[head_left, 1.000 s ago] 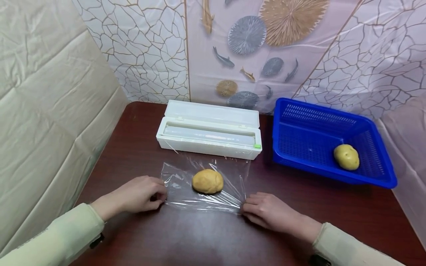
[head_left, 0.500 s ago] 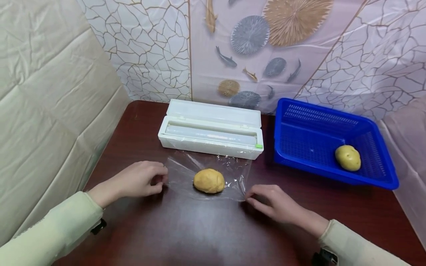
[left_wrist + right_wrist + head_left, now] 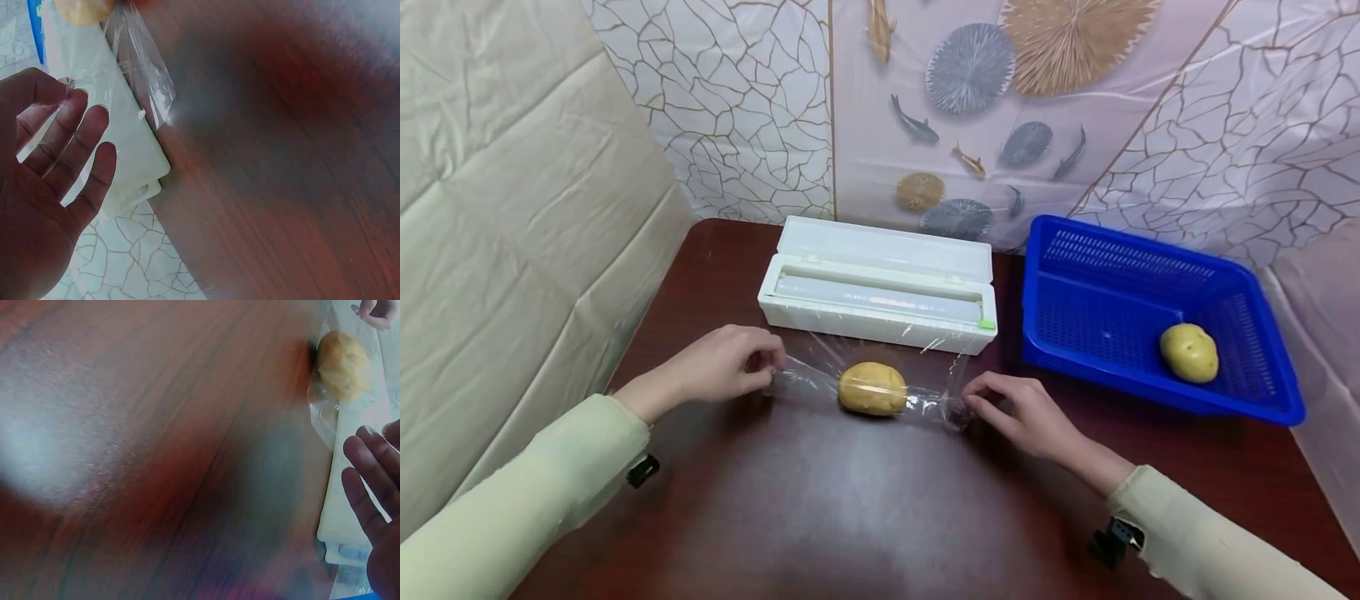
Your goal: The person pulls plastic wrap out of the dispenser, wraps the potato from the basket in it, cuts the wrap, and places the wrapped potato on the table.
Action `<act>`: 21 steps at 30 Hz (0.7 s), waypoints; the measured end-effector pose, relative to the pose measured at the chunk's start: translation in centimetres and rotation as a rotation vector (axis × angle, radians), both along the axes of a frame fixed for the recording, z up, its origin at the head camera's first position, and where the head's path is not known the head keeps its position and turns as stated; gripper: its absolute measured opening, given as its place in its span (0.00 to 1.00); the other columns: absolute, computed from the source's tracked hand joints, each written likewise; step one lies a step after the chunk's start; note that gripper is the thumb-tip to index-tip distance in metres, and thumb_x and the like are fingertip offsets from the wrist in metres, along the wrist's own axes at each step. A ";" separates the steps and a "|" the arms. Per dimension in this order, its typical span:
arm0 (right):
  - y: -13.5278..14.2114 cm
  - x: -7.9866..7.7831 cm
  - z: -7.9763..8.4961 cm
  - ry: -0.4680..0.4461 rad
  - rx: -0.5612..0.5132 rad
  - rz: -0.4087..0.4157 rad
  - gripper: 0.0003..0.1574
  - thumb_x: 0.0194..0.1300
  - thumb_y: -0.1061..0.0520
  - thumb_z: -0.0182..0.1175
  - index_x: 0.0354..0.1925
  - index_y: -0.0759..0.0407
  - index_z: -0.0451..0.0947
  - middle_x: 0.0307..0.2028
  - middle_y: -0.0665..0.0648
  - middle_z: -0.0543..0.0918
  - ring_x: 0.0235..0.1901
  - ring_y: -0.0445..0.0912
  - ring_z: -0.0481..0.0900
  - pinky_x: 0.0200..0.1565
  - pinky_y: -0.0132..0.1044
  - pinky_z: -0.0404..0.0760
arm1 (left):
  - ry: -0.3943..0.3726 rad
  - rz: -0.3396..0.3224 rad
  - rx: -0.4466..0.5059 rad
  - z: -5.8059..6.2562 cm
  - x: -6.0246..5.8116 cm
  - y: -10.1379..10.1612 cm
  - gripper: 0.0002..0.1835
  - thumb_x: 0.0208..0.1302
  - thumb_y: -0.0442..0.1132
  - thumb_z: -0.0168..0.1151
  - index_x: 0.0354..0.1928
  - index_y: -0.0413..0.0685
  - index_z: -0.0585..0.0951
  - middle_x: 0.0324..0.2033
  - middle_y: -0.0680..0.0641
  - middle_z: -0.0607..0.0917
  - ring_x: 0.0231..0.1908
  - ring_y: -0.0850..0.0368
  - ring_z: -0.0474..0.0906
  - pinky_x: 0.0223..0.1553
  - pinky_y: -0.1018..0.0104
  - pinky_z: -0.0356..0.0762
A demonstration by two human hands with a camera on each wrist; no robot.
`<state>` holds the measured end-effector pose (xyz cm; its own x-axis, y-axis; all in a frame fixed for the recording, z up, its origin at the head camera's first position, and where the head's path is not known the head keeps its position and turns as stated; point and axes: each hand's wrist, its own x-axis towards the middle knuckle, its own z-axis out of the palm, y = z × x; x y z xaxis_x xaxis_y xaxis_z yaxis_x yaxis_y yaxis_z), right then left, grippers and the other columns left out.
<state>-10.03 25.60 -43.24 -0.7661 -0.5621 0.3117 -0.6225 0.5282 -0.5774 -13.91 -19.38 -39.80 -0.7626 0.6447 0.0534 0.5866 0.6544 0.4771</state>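
Note:
A tan-yellow, potato-shaped lump (image 3: 872, 402) sits on the table under a sheet of clear cling film (image 3: 928, 407). My left hand (image 3: 726, 367) pinches the film's left edge between thumb and forefinger; the left wrist view shows that film (image 3: 150, 75) hanging wrinkled past the fingertips. Opposite it, my right hand (image 3: 1026, 414) pinches the right corner, its other fingers loosely bent. Between both hands the film's near edge is raised and drawn across the lump. Behind them the sheet runs back to a white cling film box (image 3: 880, 325), its lid standing open over the roll.
At the back right stands a blue plastic basket (image 3: 1078, 371) holding a yellow potato (image 3: 1189, 352). A green slider (image 3: 987, 325) marks the box's right end. Patterned sheeting (image 3: 752, 108) walls off the table's back, and beige padding (image 3: 535, 200) the left side.
Both hands have moved away from the body, lifting the film's near edge and folding it back over the lump. Lump, box and basket have stayed put.

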 end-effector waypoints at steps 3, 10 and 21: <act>0.0 -0.6 -0.3 0.012 0.009 -0.021 0.09 0.69 0.67 0.70 0.42 0.53 0.86 0.32 0.41 0.85 0.32 0.34 0.80 0.34 0.38 0.84 | -0.025 0.020 -0.009 -0.2 -0.7 0.1 0.09 0.63 0.28 0.67 0.39 0.50 0.87 0.31 0.58 0.83 0.31 0.56 0.77 0.38 0.60 0.77; 0.2 -1.7 -1.2 -0.002 0.011 -0.048 0.08 0.70 0.67 0.69 0.41 0.54 0.86 0.27 0.45 0.85 0.27 0.34 0.81 0.32 0.29 0.79 | -0.018 0.017 -0.010 -0.9 -1.7 0.4 0.07 0.67 0.30 0.68 0.42 0.48 0.88 0.36 0.52 0.88 0.37 0.54 0.82 0.44 0.53 0.81; 0.0 -2.5 -1.8 -0.030 -0.008 -0.056 0.07 0.72 0.67 0.67 0.43 0.56 0.87 0.28 0.47 0.85 0.25 0.36 0.82 0.31 0.31 0.81 | -0.139 0.058 0.074 -1.3 -2.3 -0.5 0.08 0.70 0.31 0.70 0.48 0.48 0.88 0.39 0.55 0.90 0.40 0.59 0.84 0.46 0.54 0.83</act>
<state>-12.57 25.60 -45.09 -0.8056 -0.5154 0.2923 -0.5741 0.5570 -0.6002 -16.18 -19.86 -41.13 -0.8017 0.5976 -0.0100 0.4737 0.6455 0.5991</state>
